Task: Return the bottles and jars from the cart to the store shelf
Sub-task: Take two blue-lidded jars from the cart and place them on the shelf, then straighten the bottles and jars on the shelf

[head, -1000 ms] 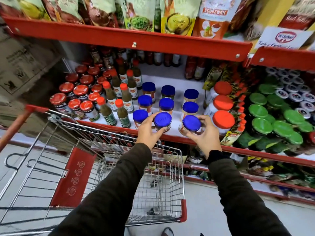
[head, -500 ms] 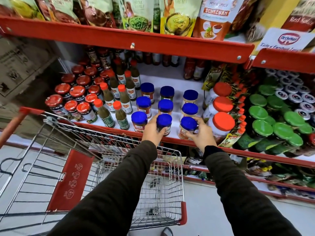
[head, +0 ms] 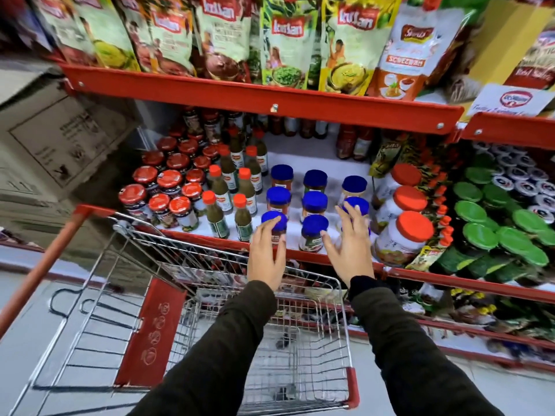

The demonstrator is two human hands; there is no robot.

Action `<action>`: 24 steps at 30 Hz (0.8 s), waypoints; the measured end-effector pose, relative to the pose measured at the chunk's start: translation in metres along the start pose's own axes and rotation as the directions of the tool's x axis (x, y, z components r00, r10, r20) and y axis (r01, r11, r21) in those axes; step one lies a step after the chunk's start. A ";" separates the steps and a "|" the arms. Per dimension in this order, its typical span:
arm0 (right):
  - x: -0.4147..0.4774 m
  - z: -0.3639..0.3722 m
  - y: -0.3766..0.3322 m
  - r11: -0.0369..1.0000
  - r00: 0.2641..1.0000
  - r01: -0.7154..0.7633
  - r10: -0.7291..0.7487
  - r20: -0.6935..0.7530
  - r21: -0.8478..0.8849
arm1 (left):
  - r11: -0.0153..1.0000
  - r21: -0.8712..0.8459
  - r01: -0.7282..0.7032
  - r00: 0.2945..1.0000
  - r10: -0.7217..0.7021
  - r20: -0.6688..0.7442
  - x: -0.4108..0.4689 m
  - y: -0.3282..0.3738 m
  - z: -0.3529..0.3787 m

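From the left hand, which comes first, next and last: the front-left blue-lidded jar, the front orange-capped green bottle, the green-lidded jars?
1. Front-left blue-lidded jar, under the left hand fingertips.
2. Front orange-capped green bottle, just left.
3. Green-lidded jars, far right.

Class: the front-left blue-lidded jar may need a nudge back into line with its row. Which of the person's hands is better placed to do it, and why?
Left. The left hand already rests its fingers on the front-left blue-lidded jar, while the right hand is spread open over the right column of jars, apart from it.
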State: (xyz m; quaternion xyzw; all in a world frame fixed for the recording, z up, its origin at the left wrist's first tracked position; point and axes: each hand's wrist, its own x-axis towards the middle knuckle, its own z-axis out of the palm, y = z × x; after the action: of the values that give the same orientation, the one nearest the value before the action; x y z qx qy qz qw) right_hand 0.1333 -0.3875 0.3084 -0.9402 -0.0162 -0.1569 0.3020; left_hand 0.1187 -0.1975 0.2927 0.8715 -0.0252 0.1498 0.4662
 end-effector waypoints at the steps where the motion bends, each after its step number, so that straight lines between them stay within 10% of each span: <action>1: 0.002 0.005 -0.013 1.000 1.000 0.009 -0.009 0.001 0.010 | 1.000 0.016 -0.012 0.999 0.013 -0.030 0.003 -0.005 -0.010; 10: 0.030 0.058 -0.117 0.967 0.993 0.021 -0.051 0.111 0.253 | 0.998 0.066 -0.009 0.978 0.022 -0.205 0.043 -0.057 -0.089; 24: 0.068 0.111 -0.161 0.977 0.963 -0.154 0.115 0.242 0.146 | 0.953 -0.151 0.261 0.961 -0.242 0.137 0.116 -0.100 -0.144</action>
State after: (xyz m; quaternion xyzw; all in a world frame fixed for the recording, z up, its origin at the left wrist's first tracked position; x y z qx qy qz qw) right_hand 0.2094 -0.1967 0.3344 -0.9229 -0.0002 -0.0232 0.3843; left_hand 0.2135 -0.0119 0.3202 0.8324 0.0464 0.0352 0.5510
